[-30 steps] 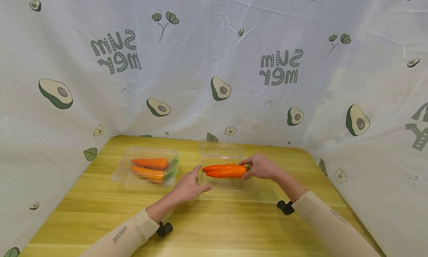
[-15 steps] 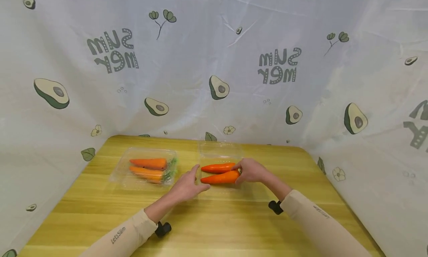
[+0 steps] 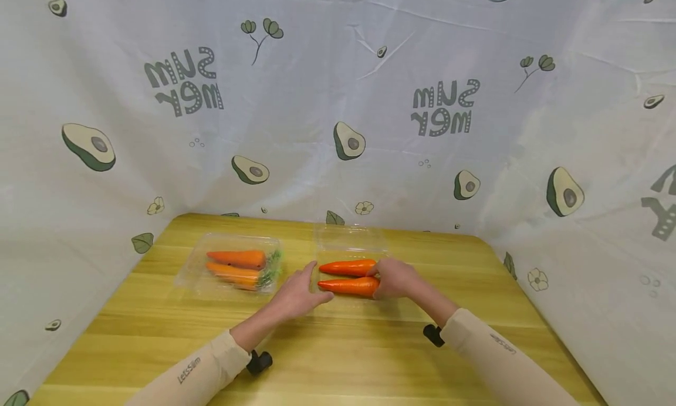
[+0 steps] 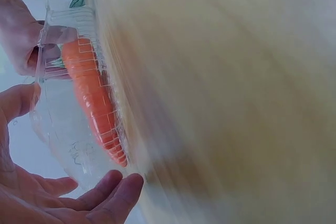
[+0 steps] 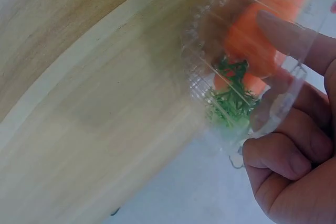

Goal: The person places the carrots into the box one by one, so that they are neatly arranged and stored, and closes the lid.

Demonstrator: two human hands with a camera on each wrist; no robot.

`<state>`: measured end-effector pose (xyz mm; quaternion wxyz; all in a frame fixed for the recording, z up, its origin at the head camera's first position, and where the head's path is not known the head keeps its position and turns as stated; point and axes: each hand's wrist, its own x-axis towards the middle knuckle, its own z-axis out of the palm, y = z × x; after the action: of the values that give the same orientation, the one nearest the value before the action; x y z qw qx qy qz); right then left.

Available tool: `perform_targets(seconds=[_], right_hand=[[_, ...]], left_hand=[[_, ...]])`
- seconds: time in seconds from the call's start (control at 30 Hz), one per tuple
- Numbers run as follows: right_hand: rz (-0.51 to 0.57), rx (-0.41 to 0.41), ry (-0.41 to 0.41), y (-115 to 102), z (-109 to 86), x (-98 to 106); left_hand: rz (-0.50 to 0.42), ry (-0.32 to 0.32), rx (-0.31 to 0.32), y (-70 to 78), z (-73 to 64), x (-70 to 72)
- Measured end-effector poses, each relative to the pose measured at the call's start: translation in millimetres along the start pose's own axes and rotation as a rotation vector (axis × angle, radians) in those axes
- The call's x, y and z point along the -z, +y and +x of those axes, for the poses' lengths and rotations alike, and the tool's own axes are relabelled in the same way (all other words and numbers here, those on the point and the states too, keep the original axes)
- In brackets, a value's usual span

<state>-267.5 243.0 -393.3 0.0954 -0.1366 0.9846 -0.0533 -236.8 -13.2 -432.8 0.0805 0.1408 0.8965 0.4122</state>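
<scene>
Two orange carrots, a far carrot (image 3: 345,268) and a near carrot (image 3: 347,286), lie side by side in a clear plastic box (image 4: 55,119). Its lid (image 3: 351,237) is flipped back toward the curtain. My right hand (image 3: 395,278) reaches over the box's right end and grips the carrots at their thick ends, thumb and fingers inside the wall. Green leafy tops (image 5: 233,95) show there in the right wrist view. At the box's left end, by the carrot tips, my left hand (image 3: 297,294) holds nothing, thumb and fingers spread apart.
A second clear box (image 3: 198,283) stands on the left with orange carrots (image 3: 237,258) and green tops inside, its cover down. All of this sits on a wooden table (image 3: 327,359). A white curtain (image 3: 296,101) printed with avocados surrounds the back and sides.
My right hand has lowered the two carrots into the box and moved slightly left and down. The carrots, together before, now lie a little apart. The left hand has stayed in place.
</scene>
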Motion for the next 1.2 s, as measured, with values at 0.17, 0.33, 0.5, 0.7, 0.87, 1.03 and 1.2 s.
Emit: perform_targets(seconds=[0.17, 0.33, 0.5, 0.7, 0.87, 1.03, 1.2], right_hand=[[0.033, 0.015, 0.011, 1.5, -6.0, 4.1], [0.078, 0.043, 0.014, 3.5, -11.4, 8.0], [0.198, 0.037, 0.04, 8.0, -15.3, 15.8], [0.336, 0.036, 0.127, 25.5, -9.5, 24.7], [0.479, -0.031, 0.196, 46.2, 0.8, 26.8], [0.554, -0.138, 0.216, 62.3, 12.4, 22.5], [0.631, -0.2, 0.21, 73.4, 23.0, 15.8]], left_hand=[[0.023, 0.022, 0.018, 3.7, 1.7, -3.1], [0.003, 0.069, 0.018, 12.6, 9.2, -4.1], [-0.077, 0.105, 0.041, 21.9, 21.3, -1.8], [-0.147, 0.148, 0.123, 29.1, 40.8, -0.6], [-0.166, 0.21, 0.187, 30.3, 60.9, -0.9], [-0.235, 0.205, 0.263, 27.0, 74.9, 0.7], [-0.339, 0.189, 0.309, 20.7, 87.2, 4.8]])
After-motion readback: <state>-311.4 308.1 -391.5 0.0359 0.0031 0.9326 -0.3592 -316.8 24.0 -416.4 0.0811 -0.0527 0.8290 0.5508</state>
